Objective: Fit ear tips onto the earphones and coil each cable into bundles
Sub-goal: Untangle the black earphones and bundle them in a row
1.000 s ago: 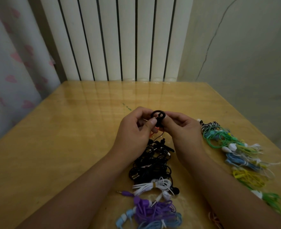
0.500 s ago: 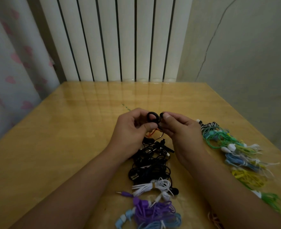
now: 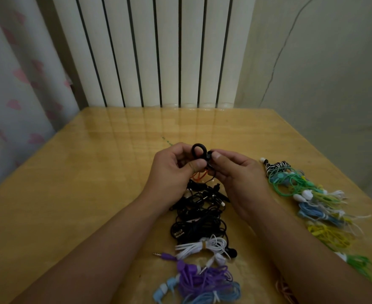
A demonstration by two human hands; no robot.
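Above the table (image 3: 75, 194), the left hand (image 3: 169, 174) pinches a black ear hook (image 3: 199, 150) and the right hand (image 3: 235, 172) pinches the black earphone (image 3: 209, 155) against it; slipping fingers could drop either into the tangled black cables (image 3: 200, 218) below

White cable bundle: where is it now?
Head view, low centre: white cable bundle lies on the table, between the black pile and purple earphones.

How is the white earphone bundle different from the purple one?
The white earphone bundle is white and tied round its middle with a band; the purple earphone bundle is purple, looser and more tangled, with no tie that I can see. The white one lies farther from the person, the purple one nearer. Both rest on the wooden table, untouched by either hand.
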